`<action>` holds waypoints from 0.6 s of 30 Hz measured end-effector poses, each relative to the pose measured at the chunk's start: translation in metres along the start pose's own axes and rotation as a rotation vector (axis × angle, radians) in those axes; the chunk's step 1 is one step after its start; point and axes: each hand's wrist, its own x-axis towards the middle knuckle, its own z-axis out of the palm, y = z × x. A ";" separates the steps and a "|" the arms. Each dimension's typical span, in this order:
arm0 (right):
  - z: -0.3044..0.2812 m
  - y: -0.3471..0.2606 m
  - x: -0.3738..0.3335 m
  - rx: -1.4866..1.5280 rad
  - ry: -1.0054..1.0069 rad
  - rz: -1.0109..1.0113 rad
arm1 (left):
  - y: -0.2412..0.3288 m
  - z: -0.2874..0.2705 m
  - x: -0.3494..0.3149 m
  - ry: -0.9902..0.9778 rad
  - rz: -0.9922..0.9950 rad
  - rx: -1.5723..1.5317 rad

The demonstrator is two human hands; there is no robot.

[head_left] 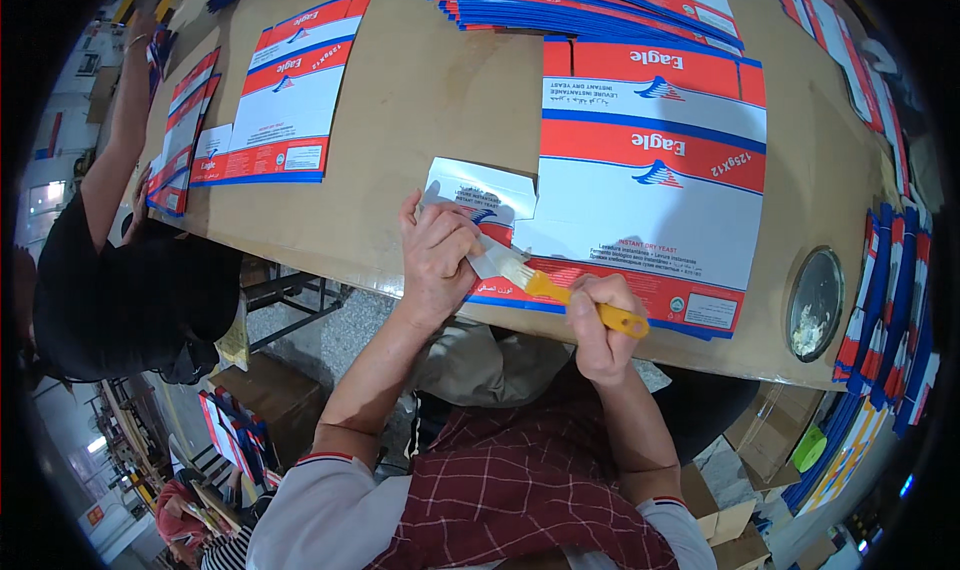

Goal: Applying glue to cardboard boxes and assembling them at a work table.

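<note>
In front of me on the table lies a flat, unfolded carton (pixel 640 220), white with red and blue bands. My left hand (pixel 437 260) is closed on its left side flap (pixel 487 260), fingers curled over the card. My right hand (pixel 606 330) grips a brush (pixel 548 287) by its yellow handle. The brush's pale bristles touch or nearly touch the carton beside the left fingers; the exact contact is hard to make out. A white end flap (pixel 482 182) stands partly raised beyond the left hand.
A round metal dish (pixel 815 305) with white paste sits at the right. Stacked flat cartons (pixel 600 10) lie at the far side, with more cartons (pixel 890 300) along the right edge. Another carton (pixel 290 100) lies left, near a person in black (pixel 120 280). The table's front edge (pixel 370 288) runs below my hands.
</note>
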 end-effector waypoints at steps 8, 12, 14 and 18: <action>0.006 -0.015 0.010 -0.093 0.031 -0.040 | 0.000 -0.001 0.001 0.019 -0.002 -0.018; 0.001 -0.013 0.007 -0.044 0.080 0.001 | -0.001 0.000 0.001 0.024 0.009 -0.006; 0.006 -0.012 0.008 -0.059 0.099 0.000 | 0.001 -0.001 0.004 0.019 0.003 -0.036; 0.003 -0.013 0.006 0.016 0.044 0.175 | -0.002 0.001 0.002 0.028 0.010 -0.035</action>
